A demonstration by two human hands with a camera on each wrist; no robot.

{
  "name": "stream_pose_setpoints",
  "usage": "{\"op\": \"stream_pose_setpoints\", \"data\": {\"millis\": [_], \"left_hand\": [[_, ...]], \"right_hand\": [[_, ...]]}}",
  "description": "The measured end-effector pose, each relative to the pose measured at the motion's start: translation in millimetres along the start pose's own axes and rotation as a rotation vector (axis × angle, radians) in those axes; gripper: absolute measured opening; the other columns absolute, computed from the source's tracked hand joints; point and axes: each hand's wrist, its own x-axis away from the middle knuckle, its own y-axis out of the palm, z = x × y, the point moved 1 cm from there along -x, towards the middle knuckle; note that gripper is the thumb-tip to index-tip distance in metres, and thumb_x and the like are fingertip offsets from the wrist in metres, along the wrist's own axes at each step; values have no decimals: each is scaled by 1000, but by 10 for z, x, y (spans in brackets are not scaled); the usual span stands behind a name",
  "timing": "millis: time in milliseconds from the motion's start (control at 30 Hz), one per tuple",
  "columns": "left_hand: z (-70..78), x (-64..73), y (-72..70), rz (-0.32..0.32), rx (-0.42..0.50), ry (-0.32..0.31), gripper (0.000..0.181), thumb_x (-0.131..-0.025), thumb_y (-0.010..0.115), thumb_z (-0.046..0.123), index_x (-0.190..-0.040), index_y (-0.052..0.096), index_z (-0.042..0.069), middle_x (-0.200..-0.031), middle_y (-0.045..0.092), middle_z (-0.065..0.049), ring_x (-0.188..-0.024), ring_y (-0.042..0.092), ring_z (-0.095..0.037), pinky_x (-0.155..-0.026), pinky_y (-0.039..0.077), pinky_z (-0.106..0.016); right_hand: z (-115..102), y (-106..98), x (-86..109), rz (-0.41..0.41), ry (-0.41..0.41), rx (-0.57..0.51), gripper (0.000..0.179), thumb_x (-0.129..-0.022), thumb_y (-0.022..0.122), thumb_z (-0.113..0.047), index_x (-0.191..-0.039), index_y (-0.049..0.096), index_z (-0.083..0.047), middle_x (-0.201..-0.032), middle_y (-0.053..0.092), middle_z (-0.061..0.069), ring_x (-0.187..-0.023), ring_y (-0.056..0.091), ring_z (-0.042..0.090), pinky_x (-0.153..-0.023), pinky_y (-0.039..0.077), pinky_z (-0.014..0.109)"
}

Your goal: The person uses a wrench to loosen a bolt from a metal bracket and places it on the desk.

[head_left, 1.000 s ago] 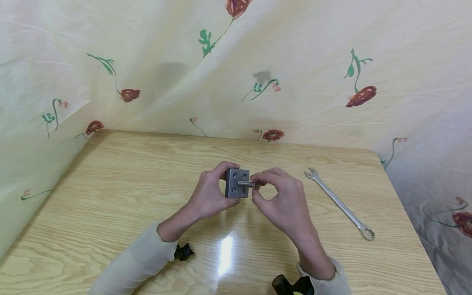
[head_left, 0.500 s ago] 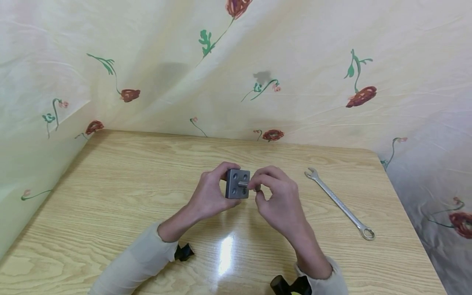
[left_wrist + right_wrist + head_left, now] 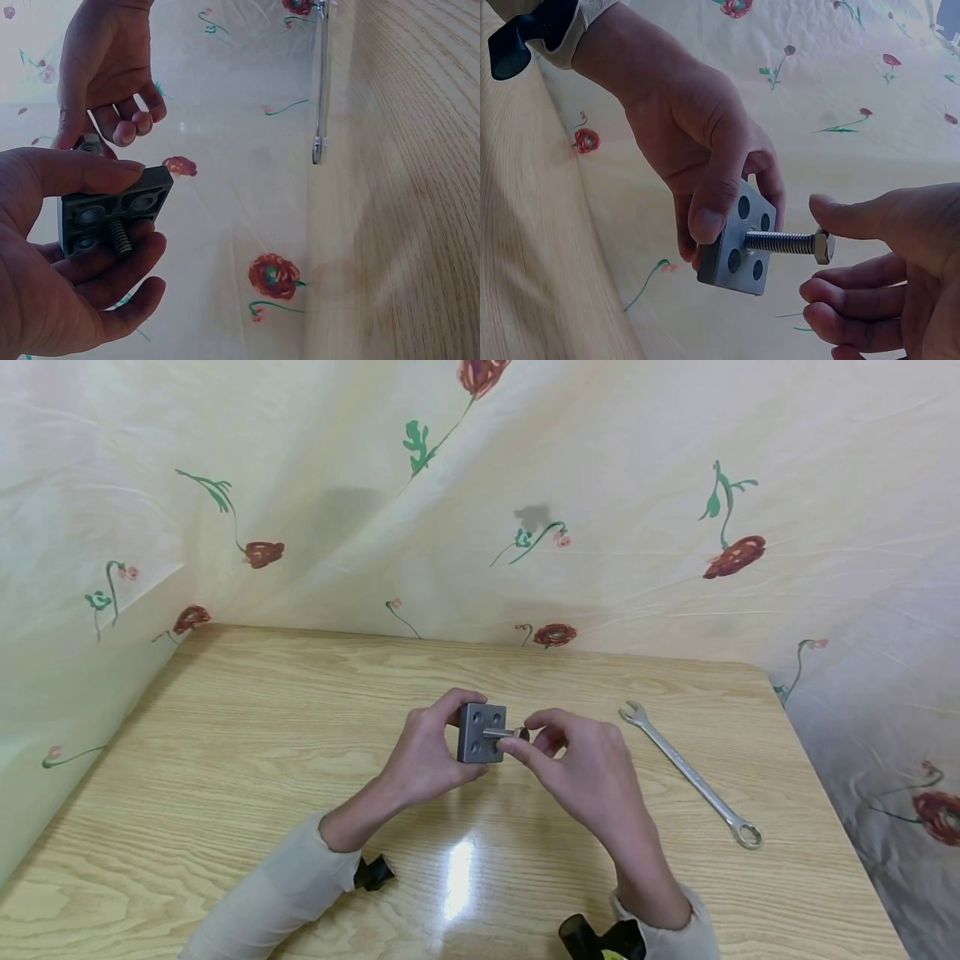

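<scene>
My left hand (image 3: 423,756) grips a square grey metal block (image 3: 481,733) by its edges, thumb on one side and fingers on the other. Several round holes pierce the block. Through its centre runs a hex bolt (image 3: 784,242), whose threaded end (image 3: 120,238) pokes out of the back in the left wrist view. The bolt's head (image 3: 823,247) stands well out from the front face. Around that head my right hand (image 3: 588,768) has its thumb and fingers spread; in the right wrist view gaps show between them and the head.
A combination wrench (image 3: 690,774) lies on the wooden table (image 3: 262,718) to the right of the hands. Floral cloth (image 3: 337,527) hangs behind the table and at both sides. Black camera mounts (image 3: 600,937) sit at the wrists.
My right fingers pinched the bolt head, rolled over it, then spread apart around it as the hand shifted slightly right. My left hand and the block stay almost still.
</scene>
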Motion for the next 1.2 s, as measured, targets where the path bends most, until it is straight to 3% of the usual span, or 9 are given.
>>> {"op": "stream_pose_setpoints", "data": {"millis": [200,433,700,867,1200], "left_hand": [[7,2,1,3,3,12,66,-60,84,-1,-120,57,6,-99,73,-10,-86,68,-20,-85,54,-39],[6,-5,3,0,5,21,66,-61,85,0,-120,57,4,-100,73,-10,-86,68,-20,-85,54,-39],[23,-5,-1,3,12,16,66,-60,85,0,-120,57,5,-100,73,-10,-86,69,-20,-86,54,-39],[16,-4,2,6,18,18,66,-59,84,0,-119,58,6,-97,73,-10,-85,69,-19,-84,54,-37],[-18,6,24,-7,33,21,66,-59,83,-2,-120,57,5,-98,73,-10,-85,68,-20,-84,55,-45]], "right_hand": [[-19,18,14,43,-47,-2,24,-80,77,-34,-83,75,-11,-67,71,-2,-59,61,3,-54,43,19],[-22,45,21,118,-136,-12,15,-79,79,-24,-84,74,-11,-67,69,-3,-62,61,6,-55,40,19],[-26,61,30,179,-217,-32,20,-71,82,-11,-90,76,-8,-77,72,1,-70,65,10,-61,46,24],[-32,84,29,208,-246,-73,20,-67,76,2,-84,75,-8,-78,71,0,-71,65,10,-65,50,27],[-40,141,28,242,-343,-94,30,-63,68,20,-73,72,-8,-80,67,3,-79,61,13,-67,53,28]]}}
